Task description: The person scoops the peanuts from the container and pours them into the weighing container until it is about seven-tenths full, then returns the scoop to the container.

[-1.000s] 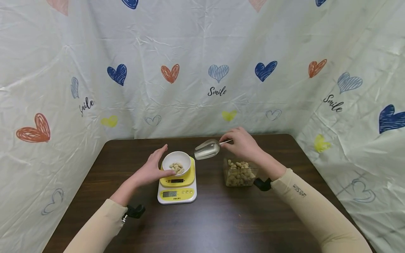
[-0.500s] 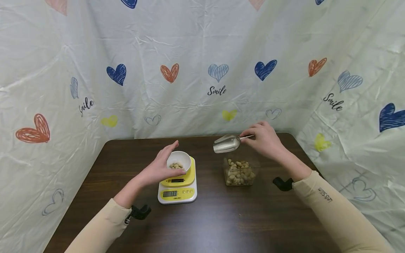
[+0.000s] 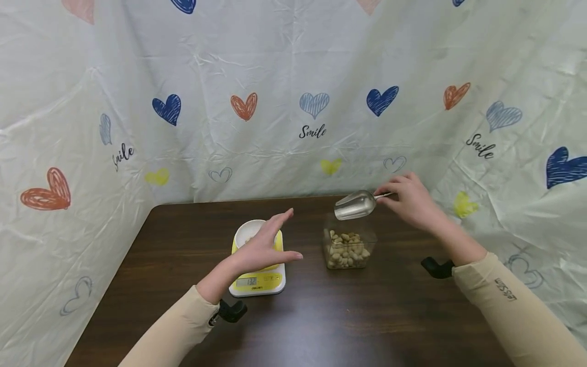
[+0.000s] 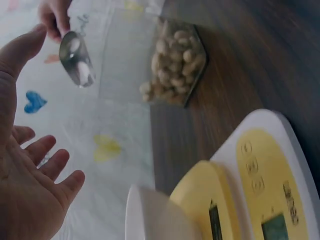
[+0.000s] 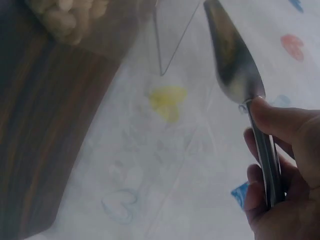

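My right hand (image 3: 409,199) holds a shiny metal scoop (image 3: 355,205) by its thin handle, above the back of a clear plastic container (image 4: 125,57). Pale nuts (image 3: 347,251) fill the container's lower part; their exact kind is hard to tell. In the right wrist view, thumb and fingers wrap the scoop handle (image 5: 266,160). My left hand (image 3: 261,250) is spread with nothing in it, in front of a white bowl (image 3: 244,231). The bowl stands on a yellow and white kitchen scale (image 3: 270,289). Most of the bowl's few nuts are hidden behind that hand.
Everything stands on a dark wooden table (image 3: 316,316). Behind and around it hangs a white curtain (image 3: 275,66) printed with hearts. The nut container is to the right of the scale, with bare tabletop between them.
My right hand has carried the scoop rightward, from near the bowl to over the container. My left hand has moved right, away from the bowl's side. The scale's digits have changed slightly.
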Tool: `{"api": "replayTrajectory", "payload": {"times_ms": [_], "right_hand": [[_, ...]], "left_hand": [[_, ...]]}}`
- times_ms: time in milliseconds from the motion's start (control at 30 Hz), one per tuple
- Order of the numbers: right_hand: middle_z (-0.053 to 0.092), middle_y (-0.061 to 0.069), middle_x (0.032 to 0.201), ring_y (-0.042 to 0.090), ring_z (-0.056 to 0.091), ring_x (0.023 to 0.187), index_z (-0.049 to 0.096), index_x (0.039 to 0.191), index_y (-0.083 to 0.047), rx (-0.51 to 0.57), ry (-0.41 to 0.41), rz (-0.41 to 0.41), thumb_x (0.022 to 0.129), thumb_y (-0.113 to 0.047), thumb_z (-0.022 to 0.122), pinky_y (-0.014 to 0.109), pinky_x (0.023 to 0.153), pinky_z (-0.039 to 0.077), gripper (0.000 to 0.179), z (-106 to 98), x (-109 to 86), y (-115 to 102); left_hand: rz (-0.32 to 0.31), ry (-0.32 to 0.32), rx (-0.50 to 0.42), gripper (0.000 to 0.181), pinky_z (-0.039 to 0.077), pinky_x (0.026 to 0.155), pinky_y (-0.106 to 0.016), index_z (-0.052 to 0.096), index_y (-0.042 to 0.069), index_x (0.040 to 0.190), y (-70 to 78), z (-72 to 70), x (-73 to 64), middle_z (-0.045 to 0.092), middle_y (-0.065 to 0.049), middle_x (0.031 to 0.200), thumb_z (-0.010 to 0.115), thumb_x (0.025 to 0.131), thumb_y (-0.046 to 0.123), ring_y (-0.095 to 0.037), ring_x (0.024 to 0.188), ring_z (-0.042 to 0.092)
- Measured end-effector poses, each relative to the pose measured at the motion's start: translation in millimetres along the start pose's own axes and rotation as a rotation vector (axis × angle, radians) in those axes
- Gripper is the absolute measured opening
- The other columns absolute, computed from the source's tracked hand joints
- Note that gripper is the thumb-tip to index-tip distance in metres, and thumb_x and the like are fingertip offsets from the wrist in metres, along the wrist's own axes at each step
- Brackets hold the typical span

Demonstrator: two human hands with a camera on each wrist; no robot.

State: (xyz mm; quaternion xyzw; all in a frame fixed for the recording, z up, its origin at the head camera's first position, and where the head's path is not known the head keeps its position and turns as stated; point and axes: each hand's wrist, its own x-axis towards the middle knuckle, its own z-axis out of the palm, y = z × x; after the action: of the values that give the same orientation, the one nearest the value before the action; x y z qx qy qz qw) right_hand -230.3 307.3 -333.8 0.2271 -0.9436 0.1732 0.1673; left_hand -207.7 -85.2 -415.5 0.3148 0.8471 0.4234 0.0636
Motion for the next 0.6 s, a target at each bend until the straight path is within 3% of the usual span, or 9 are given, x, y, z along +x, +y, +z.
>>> {"api": "replayTrajectory", "payload": {"times_ms": [200, 400, 600], "right_hand": [[0.070, 0.010, 0.106, 0.030, 0.045, 0.093, 0.080, 0.105, -0.012, -0.029, -0.042, -0.010, 0.093, -0.015, 0.078, 0.044, 0.077, 0.031, 0.013, 1, -4.8, 7], [0.071, 0.009, 0.103, 0.035, 0.051, 0.100, 0.080, 0.103, -0.012, -0.054, -0.067, -0.035, 0.090, -0.012, 0.080, 0.051, 0.085, 0.037, 0.013, 3, -5.7, 8], [0.070, 0.009, 0.103, 0.036, 0.051, 0.103, 0.080, 0.103, -0.011, -0.067, -0.104, -0.041, 0.088, -0.008, 0.081, 0.052, 0.086, 0.040, 0.016, 11, -6.7, 8]], "left_hand": [[-0.001, -0.037, 0.031, 0.108, 0.025, 0.118, -0.048, 0.014, 0.033, 0.165, 6.1, 23.7, 18.0, 0.024, 0.009, 0.166, 0.078, 0.082, 0.063, -0.014, 0.153, 0.016], [-0.027, -0.057, 0.014, 0.111, 0.027, 0.118, -0.049, 0.016, 0.029, 0.165, 9.4, 42.9, 34.9, 0.022, 0.004, 0.167, 0.079, 0.080, 0.064, -0.019, 0.153, 0.017], [-0.082, -0.075, 0.008, 0.113, 0.026, 0.118, -0.052, 0.012, 0.027, 0.166, 8.5, 58.1, 51.2, 0.018, -0.004, 0.168, 0.081, 0.081, 0.059, -0.026, 0.155, 0.013]]}}
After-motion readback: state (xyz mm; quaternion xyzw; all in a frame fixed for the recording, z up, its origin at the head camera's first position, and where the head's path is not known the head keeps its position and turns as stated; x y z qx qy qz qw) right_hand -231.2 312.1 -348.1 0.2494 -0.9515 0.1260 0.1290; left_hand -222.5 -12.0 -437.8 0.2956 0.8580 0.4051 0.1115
